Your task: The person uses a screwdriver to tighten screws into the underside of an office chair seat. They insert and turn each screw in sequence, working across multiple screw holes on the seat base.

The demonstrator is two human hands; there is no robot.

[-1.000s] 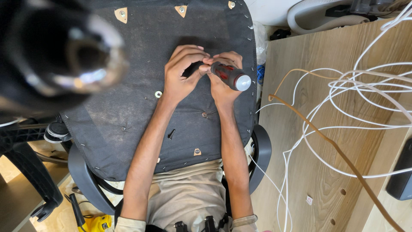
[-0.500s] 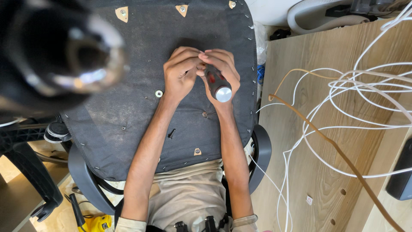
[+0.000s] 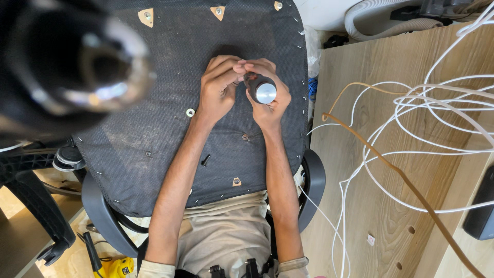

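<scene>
An upturned office chair seat (image 3: 154,123) with black fabric underside lies across my lap. My right hand (image 3: 267,98) grips a screwdriver (image 3: 261,88) with a dark handle and shiny round end cap, held nearly upright over the seat's middle. My left hand (image 3: 218,87) curls beside it, its fingertips meeting the right hand's fingers at the tool's tip, which is hidden. A loose black screw (image 3: 205,160) lies on the fabric near my left forearm. A small washer (image 3: 190,112) sits just left of my left wrist.
A blurred black and chrome chair column (image 3: 77,72) fills the upper left, close to the camera. A wooden board (image 3: 391,170) at right carries tangled white cables (image 3: 437,118) and a tan cable. A yellow tool (image 3: 116,267) lies on the floor at the lower left.
The screwdriver has swung from lying tilted toward the right to standing nearly upright, its end cap now facing the camera. Both hands stay together at the same spot.
</scene>
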